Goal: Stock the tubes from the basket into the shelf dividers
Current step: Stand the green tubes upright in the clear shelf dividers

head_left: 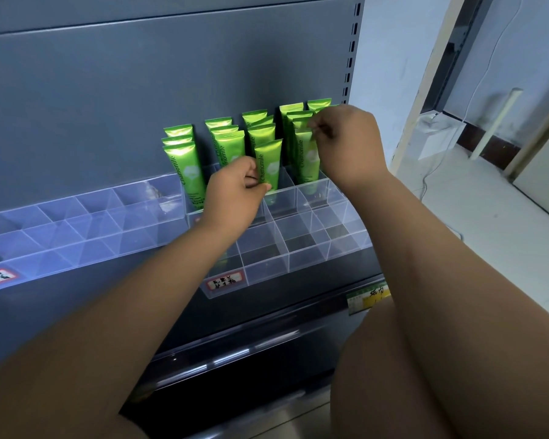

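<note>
Several green Chamomile tubes [184, 160] stand upright in the back rows of a clear acrylic divider tray [267, 258] on a grey shelf. My left hand [235, 191] grips the lower part of one green tube [268, 163], holding it upright over a middle compartment. Further right, my right hand [346, 141] pinches the top edge of another standing tube [306, 156] in the right column. The basket is out of view.
A second clear divider tray [77, 229] sits to the left with nothing in its cells. Paper labels [224, 282] are stuck on the tray fronts. The grey back panel [140, 90] rises behind. To the right is pale floor [488, 191] and a white box [437, 137].
</note>
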Tool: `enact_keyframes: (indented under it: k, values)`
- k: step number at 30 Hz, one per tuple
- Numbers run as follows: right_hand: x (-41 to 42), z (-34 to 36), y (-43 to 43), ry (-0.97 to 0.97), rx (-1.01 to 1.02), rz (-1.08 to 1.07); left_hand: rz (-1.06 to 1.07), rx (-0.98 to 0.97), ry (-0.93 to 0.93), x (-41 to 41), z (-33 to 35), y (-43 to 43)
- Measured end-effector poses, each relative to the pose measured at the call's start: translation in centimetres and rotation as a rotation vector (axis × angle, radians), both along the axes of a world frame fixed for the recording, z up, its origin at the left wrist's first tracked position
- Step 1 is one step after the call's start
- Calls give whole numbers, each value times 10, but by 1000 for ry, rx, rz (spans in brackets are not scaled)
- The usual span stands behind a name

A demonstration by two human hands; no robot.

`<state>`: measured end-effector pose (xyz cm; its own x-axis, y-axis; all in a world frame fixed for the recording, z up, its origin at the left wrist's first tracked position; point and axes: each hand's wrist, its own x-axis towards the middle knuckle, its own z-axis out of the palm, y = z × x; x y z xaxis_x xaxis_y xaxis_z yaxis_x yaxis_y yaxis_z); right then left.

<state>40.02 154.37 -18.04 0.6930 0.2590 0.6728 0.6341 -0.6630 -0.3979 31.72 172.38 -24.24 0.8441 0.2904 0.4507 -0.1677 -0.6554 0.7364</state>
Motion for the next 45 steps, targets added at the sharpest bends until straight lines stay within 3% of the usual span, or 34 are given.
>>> enact_keyframes:
  k: [20,45]
  values:
    - [2,1,0,37,-8,-73,-18,-17,37,-1,1,2]
    - [6,-3,1,-64,80,-5,-9,-17,45,-1,1,1]
